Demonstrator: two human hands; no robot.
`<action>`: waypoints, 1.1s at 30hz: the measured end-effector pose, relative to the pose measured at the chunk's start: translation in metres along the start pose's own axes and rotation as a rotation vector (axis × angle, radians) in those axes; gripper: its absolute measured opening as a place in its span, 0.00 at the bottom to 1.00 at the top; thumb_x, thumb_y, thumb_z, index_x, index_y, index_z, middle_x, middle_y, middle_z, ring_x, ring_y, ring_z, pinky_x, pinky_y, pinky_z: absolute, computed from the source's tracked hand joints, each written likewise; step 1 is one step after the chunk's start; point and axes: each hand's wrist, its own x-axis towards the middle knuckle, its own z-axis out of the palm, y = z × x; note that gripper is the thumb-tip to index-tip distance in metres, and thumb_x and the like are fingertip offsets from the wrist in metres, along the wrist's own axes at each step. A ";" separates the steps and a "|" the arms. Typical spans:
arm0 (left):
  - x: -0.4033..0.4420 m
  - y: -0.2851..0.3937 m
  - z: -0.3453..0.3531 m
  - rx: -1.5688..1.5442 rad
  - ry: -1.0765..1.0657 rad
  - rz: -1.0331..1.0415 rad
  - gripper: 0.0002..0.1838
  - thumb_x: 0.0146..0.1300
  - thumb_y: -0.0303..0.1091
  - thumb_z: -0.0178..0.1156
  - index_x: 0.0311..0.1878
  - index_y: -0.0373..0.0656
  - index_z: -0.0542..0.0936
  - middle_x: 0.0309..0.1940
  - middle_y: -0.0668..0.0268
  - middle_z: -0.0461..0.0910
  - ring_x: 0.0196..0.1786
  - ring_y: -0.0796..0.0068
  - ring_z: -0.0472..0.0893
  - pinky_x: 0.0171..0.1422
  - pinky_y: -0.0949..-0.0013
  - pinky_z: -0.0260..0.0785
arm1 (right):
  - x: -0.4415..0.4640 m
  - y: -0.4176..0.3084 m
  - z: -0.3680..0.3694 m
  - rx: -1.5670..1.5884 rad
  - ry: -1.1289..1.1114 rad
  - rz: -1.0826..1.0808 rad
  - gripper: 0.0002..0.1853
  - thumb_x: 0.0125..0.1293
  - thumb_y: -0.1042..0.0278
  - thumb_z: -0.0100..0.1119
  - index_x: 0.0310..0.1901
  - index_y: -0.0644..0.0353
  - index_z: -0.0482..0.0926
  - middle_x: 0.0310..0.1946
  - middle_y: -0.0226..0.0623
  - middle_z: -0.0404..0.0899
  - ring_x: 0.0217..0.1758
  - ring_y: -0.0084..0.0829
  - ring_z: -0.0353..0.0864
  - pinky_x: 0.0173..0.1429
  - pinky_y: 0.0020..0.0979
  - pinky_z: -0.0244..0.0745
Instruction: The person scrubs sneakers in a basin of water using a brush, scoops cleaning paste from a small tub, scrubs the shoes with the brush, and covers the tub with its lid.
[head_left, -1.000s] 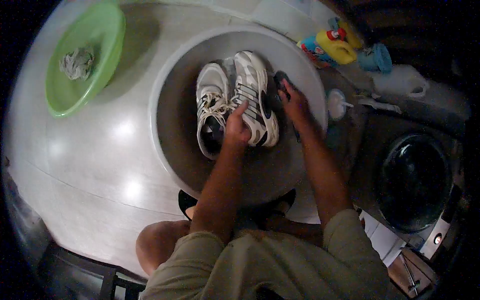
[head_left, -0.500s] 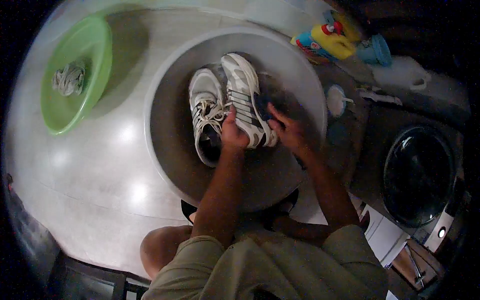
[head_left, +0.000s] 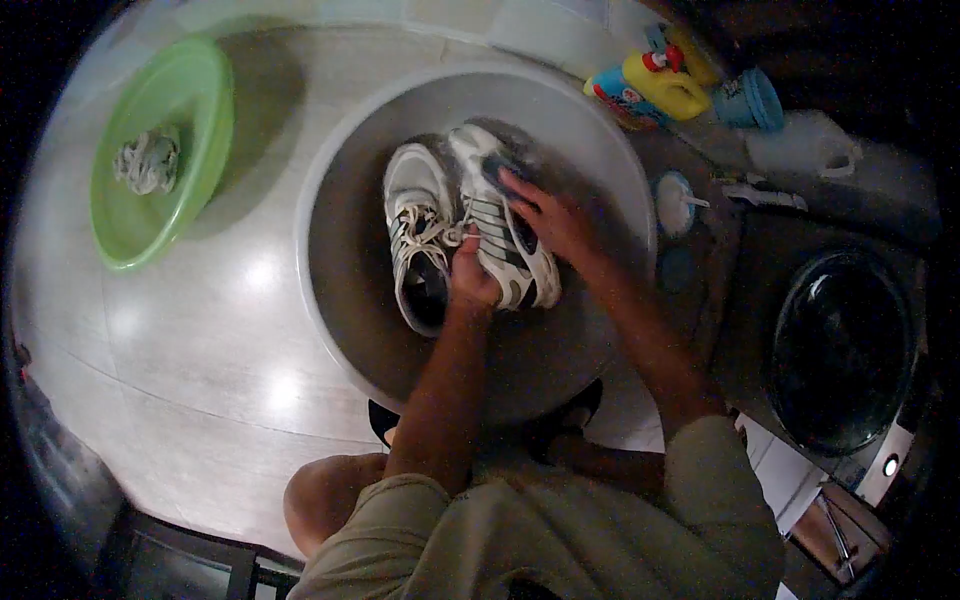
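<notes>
Two white-and-grey sneakers sit in a large grey tub. My left hand [head_left: 474, 275] is closed on the side of the right-hand sneaker [head_left: 486, 215], near its laces and heel. Over the toe of that same shoe, my right hand [head_left: 551, 220] grips a small dark blue scrub brush [head_left: 508, 182], mostly hidden under the fingers and pressed to the upper. The left-hand sneaker [head_left: 416, 185] lies alongside with its cream laces loose and its dark opening toward me.
The grey tub [head_left: 312, 165] stands between my feet. To the left, a green basin [head_left: 215, 110] holds a crumpled cloth [head_left: 148, 162]. At the upper right are a yellow bottle [head_left: 665, 88], a blue cup [head_left: 757, 98] and a white round lid [head_left: 676, 200]. A black basin [head_left: 842, 350] lies right.
My right hand has moved forward with the brush, from the sneaker's outer side onto its toe area. My left hand keeps its hold. The view has shifted slightly.
</notes>
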 end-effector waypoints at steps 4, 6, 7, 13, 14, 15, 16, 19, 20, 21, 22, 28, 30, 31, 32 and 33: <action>-0.013 -0.001 0.014 0.093 -0.081 -0.003 0.19 0.57 0.42 0.46 0.49 0.42 0.68 0.47 0.60 0.71 0.49 0.59 0.69 0.56 0.56 0.57 | 0.049 -0.004 0.004 -0.084 0.047 0.012 0.20 0.57 0.60 0.49 0.53 0.44 0.64 0.49 0.34 0.68 0.51 0.36 0.68 0.52 0.29 0.62; -0.020 -0.009 0.013 0.321 -0.073 -0.046 0.19 0.55 0.40 0.51 0.47 0.39 0.68 0.44 0.60 0.71 0.47 0.62 0.70 0.53 0.62 0.60 | 0.042 0.002 0.003 -0.080 0.068 0.061 0.20 0.57 0.59 0.48 0.53 0.44 0.64 0.49 0.34 0.68 0.51 0.37 0.68 0.52 0.29 0.62; -0.022 -0.015 0.014 0.323 -0.081 -0.050 0.19 0.55 0.40 0.51 0.47 0.39 0.68 0.44 0.60 0.71 0.47 0.62 0.70 0.53 0.62 0.60 | 0.038 0.001 0.002 -0.077 0.078 0.086 0.20 0.57 0.58 0.48 0.53 0.43 0.64 0.49 0.34 0.69 0.50 0.38 0.68 0.52 0.30 0.62; -0.025 -0.028 0.018 1.038 0.183 0.046 0.22 0.54 0.43 0.54 0.45 0.36 0.68 0.39 0.64 0.72 0.41 0.73 0.70 0.45 0.72 0.61 | 0.027 -0.013 -0.004 -0.025 -0.012 0.049 0.20 0.58 0.58 0.46 0.54 0.44 0.64 0.48 0.40 0.69 0.49 0.36 0.70 0.52 0.28 0.62; -0.030 -0.030 0.026 1.066 0.181 0.203 0.22 0.54 0.43 0.54 0.47 0.36 0.68 0.40 0.64 0.72 0.41 0.72 0.71 0.47 0.72 0.61 | 0.015 -0.011 -0.009 -0.030 -0.058 0.034 0.19 0.59 0.60 0.46 0.53 0.45 0.64 0.48 0.42 0.69 0.49 0.36 0.70 0.51 0.28 0.63; -0.030 -0.032 0.025 1.063 0.176 0.206 0.22 0.54 0.43 0.54 0.47 0.36 0.68 0.40 0.64 0.72 0.41 0.72 0.71 0.47 0.72 0.61 | -0.001 -0.009 -0.015 -0.037 -0.104 0.023 0.19 0.59 0.61 0.46 0.53 0.46 0.65 0.47 0.44 0.69 0.48 0.35 0.71 0.51 0.28 0.63; -0.026 -0.033 0.020 1.029 0.143 0.238 0.23 0.54 0.43 0.54 0.47 0.36 0.68 0.41 0.64 0.72 0.41 0.72 0.71 0.47 0.72 0.61 | -0.018 -0.011 -0.022 -0.010 -0.113 0.066 0.19 0.59 0.62 0.46 0.53 0.48 0.65 0.46 0.45 0.69 0.48 0.35 0.71 0.51 0.29 0.63; -0.009 -0.044 0.003 0.937 0.118 0.283 0.21 0.53 0.42 0.55 0.46 0.38 0.69 0.39 0.65 0.73 0.39 0.73 0.72 0.43 0.71 0.63 | -0.059 -0.021 -0.055 -0.140 -0.210 0.258 0.20 0.59 0.66 0.47 0.54 0.52 0.63 0.44 0.47 0.71 0.47 0.36 0.71 0.50 0.30 0.63; -0.004 -0.048 -0.002 0.895 0.128 0.298 0.19 0.53 0.41 0.56 0.45 0.40 0.70 0.36 0.66 0.74 0.36 0.73 0.72 0.39 0.71 0.64 | -0.073 -0.023 -0.058 -0.150 -0.210 0.261 0.20 0.59 0.66 0.47 0.54 0.52 0.63 0.44 0.47 0.71 0.47 0.36 0.71 0.50 0.30 0.63; -0.006 -0.050 0.003 0.888 0.122 0.294 0.19 0.53 0.41 0.56 0.45 0.40 0.70 0.36 0.66 0.74 0.36 0.73 0.72 0.39 0.71 0.64 | -0.086 -0.024 -0.060 -0.269 -0.182 0.147 0.20 0.59 0.65 0.46 0.55 0.53 0.63 0.43 0.48 0.71 0.45 0.36 0.72 0.49 0.30 0.64; -0.007 -0.051 0.008 0.863 0.112 0.222 0.21 0.53 0.40 0.55 0.47 0.39 0.68 0.39 0.65 0.72 0.38 0.73 0.72 0.40 0.71 0.64 | -0.093 -0.023 -0.061 -0.386 -0.151 0.031 0.20 0.59 0.64 0.45 0.55 0.53 0.62 0.42 0.48 0.72 0.44 0.36 0.73 0.48 0.29 0.64; -0.013 -0.059 0.018 0.998 0.162 0.231 0.22 0.54 0.39 0.53 0.51 0.40 0.65 0.41 0.63 0.70 0.41 0.71 0.71 0.41 0.72 0.65 | -0.020 -0.033 -0.004 -0.346 -0.067 0.267 0.23 0.58 0.56 0.46 0.55 0.52 0.62 0.41 0.47 0.72 0.39 0.40 0.74 0.45 0.30 0.66; -0.010 -0.057 0.007 1.023 0.096 0.292 0.23 0.54 0.40 0.53 0.51 0.40 0.64 0.43 0.62 0.70 0.42 0.70 0.71 0.42 0.71 0.64 | -0.026 -0.037 -0.004 -0.102 -0.015 0.375 0.23 0.58 0.57 0.46 0.55 0.51 0.62 0.41 0.47 0.72 0.39 0.43 0.74 0.46 0.32 0.66; -0.007 -0.056 0.007 1.072 0.141 0.270 0.23 0.55 0.41 0.52 0.51 0.40 0.65 0.43 0.62 0.70 0.42 0.70 0.71 0.43 0.71 0.64 | -0.029 -0.034 -0.009 0.145 0.039 0.469 0.23 0.57 0.58 0.46 0.55 0.51 0.61 0.42 0.47 0.72 0.40 0.46 0.73 0.47 0.35 0.66; -0.004 -0.057 0.007 1.115 0.190 0.245 0.23 0.55 0.43 0.51 0.50 0.39 0.66 0.44 0.61 0.70 0.43 0.70 0.71 0.44 0.71 0.64 | -0.039 -0.026 -0.016 0.137 0.040 0.462 0.23 0.57 0.58 0.46 0.55 0.51 0.61 0.42 0.47 0.72 0.40 0.46 0.73 0.47 0.35 0.66; -0.003 -0.060 0.008 1.107 0.189 0.245 0.23 0.55 0.43 0.51 0.50 0.39 0.66 0.44 0.61 0.70 0.43 0.70 0.71 0.44 0.71 0.64 | -0.056 -0.013 -0.024 -0.024 0.000 0.419 0.23 0.57 0.59 0.46 0.55 0.51 0.61 0.43 0.47 0.71 0.41 0.46 0.72 0.47 0.35 0.65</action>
